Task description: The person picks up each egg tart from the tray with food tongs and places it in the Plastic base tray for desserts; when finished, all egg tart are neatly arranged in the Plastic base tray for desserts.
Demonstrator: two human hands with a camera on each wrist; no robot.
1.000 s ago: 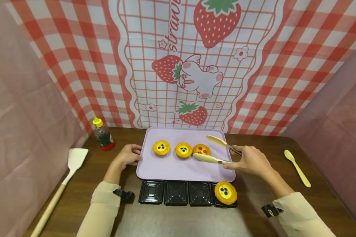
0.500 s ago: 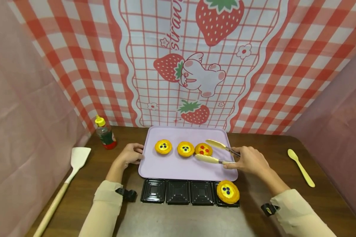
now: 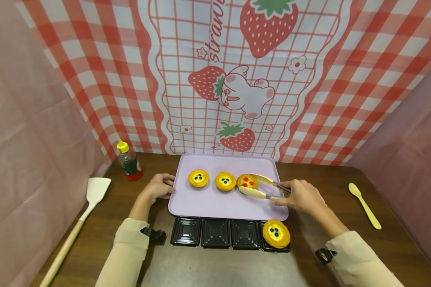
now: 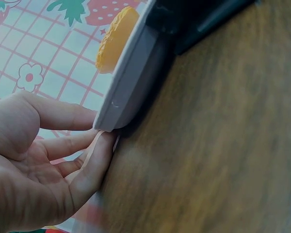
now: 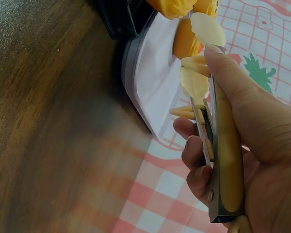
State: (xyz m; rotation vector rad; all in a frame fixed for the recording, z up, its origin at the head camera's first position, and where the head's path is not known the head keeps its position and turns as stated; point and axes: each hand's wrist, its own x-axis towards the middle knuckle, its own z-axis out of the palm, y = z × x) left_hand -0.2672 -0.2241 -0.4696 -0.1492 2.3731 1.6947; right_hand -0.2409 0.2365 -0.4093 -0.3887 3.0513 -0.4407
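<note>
My right hand (image 3: 303, 195) grips a pair of tongs (image 3: 253, 193) with cream-coloured tips, also plain in the right wrist view. The tips straddle a tart with red toppings (image 3: 246, 181) on the lilac tray (image 3: 222, 205). My left hand (image 3: 159, 187) pinches the tray's left edge between thumb and fingers, as the left wrist view shows. Two tarts with blue dots stand further left on the tray: a middle one (image 3: 225, 182) beside the red-topped one, and a left one (image 3: 198, 178) apart from it.
In front of the tray lies a row of black square holders (image 3: 215, 232); the rightmost bears a blue-dotted tart (image 3: 276, 234). To the left are a squeeze bottle (image 3: 130, 164) and a white spatula (image 3: 97, 190). A cream spoon (image 3: 366, 207) lies on the right. Checked cloth hangs behind.
The tongs' tips have drawn closer together around the red-topped tart. My left hand stays at the tray's edge. The head view has shifted slightly.
</note>
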